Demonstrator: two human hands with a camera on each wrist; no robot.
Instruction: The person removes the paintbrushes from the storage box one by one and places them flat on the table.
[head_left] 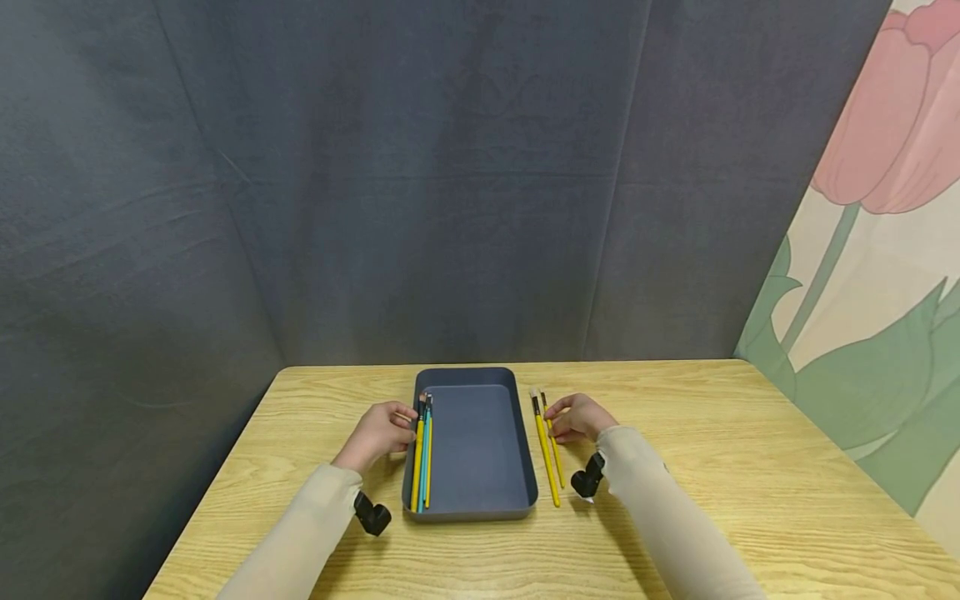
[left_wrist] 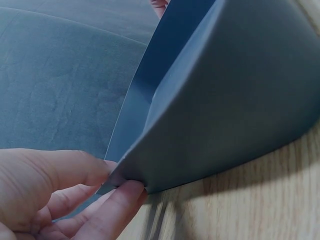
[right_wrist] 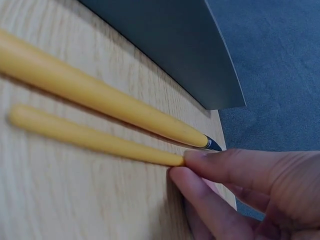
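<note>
A dark grey rectangular tray (head_left: 480, 454) lies on the table. My left hand (head_left: 382, 432) pinches its left wall between thumb and fingers; the left wrist view shows the grip close on the tray's edge (left_wrist: 225, 100). Inside, along that same wall, lie a thick yellow paintbrush (head_left: 417, 467), a teal one (head_left: 423, 475) and a thin yellow one (head_left: 429, 467). To the right of the tray, my right hand (head_left: 577, 418) pinches a slim yellow paintbrush (right_wrist: 90, 137) near its bristle end. A longer, thicker yellow paintbrush (right_wrist: 100, 95) lies on the table between that brush and the tray.
The light wooden table (head_left: 712, 442) carries the tray and brushes. Behind it hangs a dark grey cloth (head_left: 465, 208), and a wall with painted tulips (head_left: 877, 125) stands at the right. Each wrist wears a small black camera (head_left: 372, 513).
</note>
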